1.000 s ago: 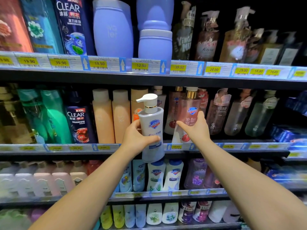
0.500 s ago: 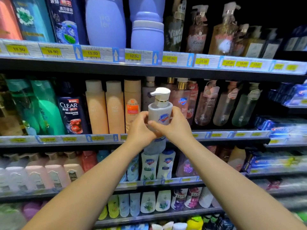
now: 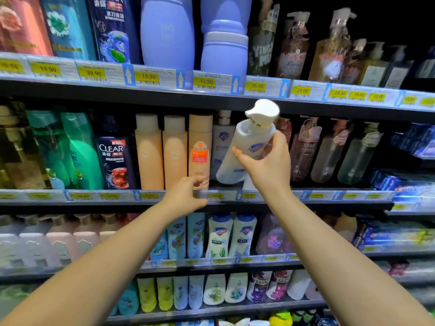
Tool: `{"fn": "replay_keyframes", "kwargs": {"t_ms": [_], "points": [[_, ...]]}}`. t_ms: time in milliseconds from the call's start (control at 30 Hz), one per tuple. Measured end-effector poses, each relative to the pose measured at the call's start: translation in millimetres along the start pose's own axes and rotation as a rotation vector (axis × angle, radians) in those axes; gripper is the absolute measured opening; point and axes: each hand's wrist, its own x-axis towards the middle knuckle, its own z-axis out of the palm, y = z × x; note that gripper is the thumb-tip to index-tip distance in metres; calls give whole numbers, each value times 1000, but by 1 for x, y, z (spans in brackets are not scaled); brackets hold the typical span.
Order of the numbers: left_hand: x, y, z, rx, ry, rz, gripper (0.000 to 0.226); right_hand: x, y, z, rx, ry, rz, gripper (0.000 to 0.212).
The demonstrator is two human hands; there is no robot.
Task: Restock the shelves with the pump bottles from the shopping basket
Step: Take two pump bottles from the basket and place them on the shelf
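The person stood facing a stocked shelf unit, both bare arms reaching forward. The right hand (image 3: 270, 165) was closed around the middle of a white pump bottle (image 3: 247, 149), thumb on the near left side and fingers wrapped over the blue-crest label. The bottle was tilted, its pump head leaning up and to the right toward the underside of the shelf above, its base low and left, at or just over the front of the middle shelf (image 3: 329, 196); whether the base touched the shelf could not be told. It sat in front of a second, similar white pump bottle (image 3: 221, 142) standing upright farther back on that shelf. The left hand (image 3: 186, 196) held nothing; its fingers were loosely curled, fingertips resting at the price-label rail just below a tall peach bottle with an orange label (image 3: 200, 147). Left of that stood two peach-coloured flat-capped bottles (image 3: 162, 151), then a dark shampoo bottle marked CLEAR (image 3: 114, 158). To the right of the held bottle, a row of translucent pump bottles (image 3: 329, 151) stood on the same shelf. The shelf above carried two lavender containers (image 3: 195, 34). The image was slightly blurred.
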Motion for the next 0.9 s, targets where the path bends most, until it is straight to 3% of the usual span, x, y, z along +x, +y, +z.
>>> {"fn": "replay_keyframes", "kwargs": {"t_ms": [200,367,733,900], "points": [[1,-2,0,199,-8,44,36,11,18,40,-127,-52,31,63],[7,0,-5,380,-56,86,30,19,35,65,-178,-63,161,60],[10,-2,-2,411,-7,115,31,6,71,93,-382,-152,262,57],[8,-3,1,398,17,117,27,-1,78,99,-351,-167,278,64]]}}
